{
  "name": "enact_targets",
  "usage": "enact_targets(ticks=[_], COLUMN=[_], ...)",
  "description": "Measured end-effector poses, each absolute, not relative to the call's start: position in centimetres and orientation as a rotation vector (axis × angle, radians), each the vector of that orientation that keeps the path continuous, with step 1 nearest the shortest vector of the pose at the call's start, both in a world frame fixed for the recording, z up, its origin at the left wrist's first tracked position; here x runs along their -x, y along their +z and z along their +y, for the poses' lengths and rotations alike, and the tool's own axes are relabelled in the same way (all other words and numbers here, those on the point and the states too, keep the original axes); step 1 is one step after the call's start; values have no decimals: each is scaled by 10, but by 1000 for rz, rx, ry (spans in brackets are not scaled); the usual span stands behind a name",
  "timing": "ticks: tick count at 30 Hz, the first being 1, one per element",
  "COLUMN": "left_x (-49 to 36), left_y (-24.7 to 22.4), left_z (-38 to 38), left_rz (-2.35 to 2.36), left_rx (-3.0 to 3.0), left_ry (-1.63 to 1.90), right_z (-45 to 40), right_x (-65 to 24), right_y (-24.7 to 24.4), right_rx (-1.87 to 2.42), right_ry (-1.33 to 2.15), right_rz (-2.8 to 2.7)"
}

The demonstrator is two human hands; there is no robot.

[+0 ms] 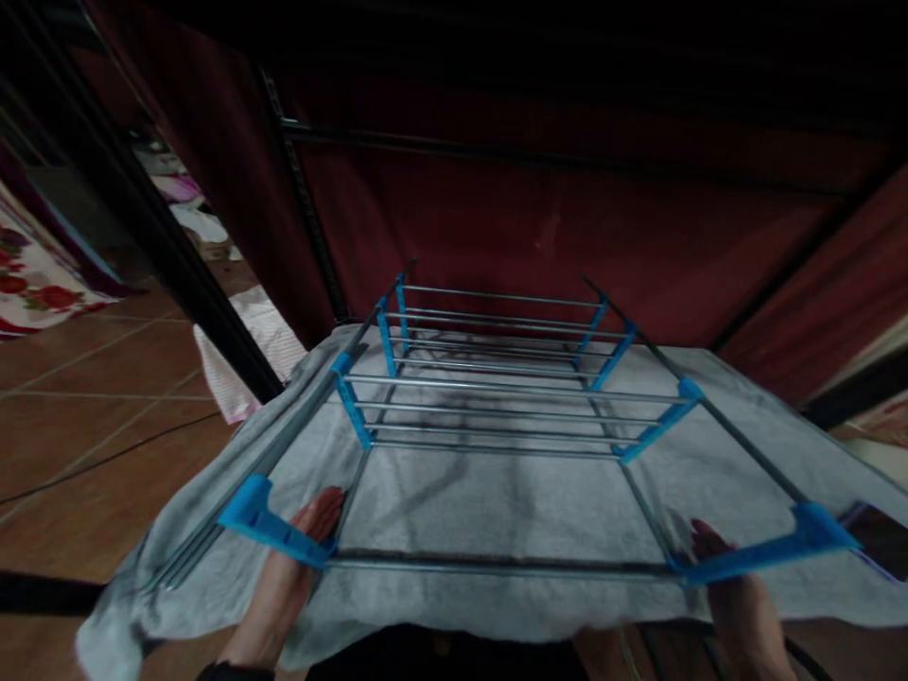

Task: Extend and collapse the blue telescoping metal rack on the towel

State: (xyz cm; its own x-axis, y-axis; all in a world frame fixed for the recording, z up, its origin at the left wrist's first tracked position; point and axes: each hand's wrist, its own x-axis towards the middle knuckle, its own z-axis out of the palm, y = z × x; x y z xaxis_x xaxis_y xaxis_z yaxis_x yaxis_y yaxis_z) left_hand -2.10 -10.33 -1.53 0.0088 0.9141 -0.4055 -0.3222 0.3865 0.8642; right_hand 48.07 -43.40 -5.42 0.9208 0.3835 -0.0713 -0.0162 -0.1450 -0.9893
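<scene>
A rack of grey metal tubes (pixel 497 567) with blue plastic brackets stands on a pale grey cloth (pixel 440 501). My left hand (pixel 302 534) is at its near left corner, fingers stretched forward beside the lower side tube. The near left blue bracket (pixel 273 530) crosses in front of that hand. At the opposite near corner, my right hand (pixel 734 586) reaches in under the right blue bracket (pixel 773 549), which hides part of it; its visible fingers extend forward. Neither hand is visibly wrapped round a tube. Several crossbars (pixel 511 386) join the two sides farther back.
Loose metal tubes (pixel 205 534) lie along the cloth's left side. A dark flat object with a purple edge (pixel 876 539) rests at the right. Dark red fabric (pixel 497 227) hangs behind, between black frame posts (pixel 170 246). A cable (pixel 134 445) crosses the tiled floor.
</scene>
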Motion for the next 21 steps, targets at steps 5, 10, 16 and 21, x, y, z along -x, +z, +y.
enact_targets(ticks=[5,10,16,21], left_x=[21,25,22,27], left_y=[-7,-14,-6,-10], left_z=[-100,-96,-98,-98], left_rz=[1180,1180,1193,1164], left_rx=[-650,-715,-764,-816], left_ry=[1000,992,919,883], right_z=[-405,-404,-400,-399], right_x=[-490,-493,-489,-486], right_y=[-68,-67,-62,-61], right_rx=[1391,1242,1223,1224], right_ry=[538,685,722,724], right_rz=[-148,-125,-172,-146])
